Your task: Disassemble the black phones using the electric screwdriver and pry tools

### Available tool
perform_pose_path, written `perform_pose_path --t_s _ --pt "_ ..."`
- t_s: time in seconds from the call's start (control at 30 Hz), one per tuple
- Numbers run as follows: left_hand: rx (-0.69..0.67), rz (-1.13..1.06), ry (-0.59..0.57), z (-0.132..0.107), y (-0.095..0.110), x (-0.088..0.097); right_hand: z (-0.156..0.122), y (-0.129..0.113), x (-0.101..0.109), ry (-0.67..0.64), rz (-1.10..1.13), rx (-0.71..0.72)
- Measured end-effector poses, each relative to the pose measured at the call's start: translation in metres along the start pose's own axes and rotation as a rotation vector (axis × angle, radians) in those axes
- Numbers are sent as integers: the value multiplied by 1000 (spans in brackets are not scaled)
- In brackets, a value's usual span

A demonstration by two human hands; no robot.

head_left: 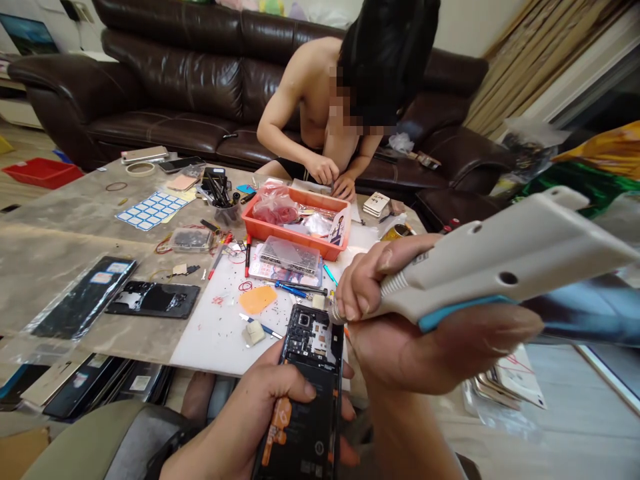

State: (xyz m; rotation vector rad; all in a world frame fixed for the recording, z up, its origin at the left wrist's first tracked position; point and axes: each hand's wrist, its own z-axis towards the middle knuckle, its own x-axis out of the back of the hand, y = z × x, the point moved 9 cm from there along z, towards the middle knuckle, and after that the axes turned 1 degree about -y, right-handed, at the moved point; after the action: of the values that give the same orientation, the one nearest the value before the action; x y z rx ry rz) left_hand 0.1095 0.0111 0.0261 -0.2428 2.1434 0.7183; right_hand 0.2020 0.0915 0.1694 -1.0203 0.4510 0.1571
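My left hand (pixel 280 393) is wrapped round a smartphone with its back cover off (pixel 310 400). Its camera, upper boards and black battery with orange flex are exposed. My right hand (pixel 400 333) grips a grey handheld tool with a teal strip (pixel 470 247), whose exact kind I cannot make out. The tool's narrow ribbed end points left, close above the phone's top right corner; whether it touches is hidden by my fingers. Beyond the phone, a blue screwdriver (pixel 293 290), a blade-like tool (pixel 263 327) and an orange pad (pixel 257 299) lie on a white mat (pixel 200 340).
A co-worker (pixel 320 100) bends over the table's far side, hands together. An orange-red tray (pixel 295 239) holds bags. Left lie another opened phone (pixel 153 299), a bagged dark panel (pixel 83 297) and a label sheet (pixel 155 211). Several phones (pixel 85 383) are stacked below the table edge.
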Motion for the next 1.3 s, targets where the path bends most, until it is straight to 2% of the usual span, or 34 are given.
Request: perform_pose_path --t_s 0.23,0.5,0.83,1.3 --pt "2 -18 16 1 0 5 0 -2 2 0 -27 6" --pt "-16 6 -3 -2 3 -1 0 -1 3 -8 -20 26" --pt "6 -8 16 -1 -3 2 0 0 -1 -14 -9 -21" --pt "22 -11 30 -1 -1 5 1 -3 3 9 52 41"
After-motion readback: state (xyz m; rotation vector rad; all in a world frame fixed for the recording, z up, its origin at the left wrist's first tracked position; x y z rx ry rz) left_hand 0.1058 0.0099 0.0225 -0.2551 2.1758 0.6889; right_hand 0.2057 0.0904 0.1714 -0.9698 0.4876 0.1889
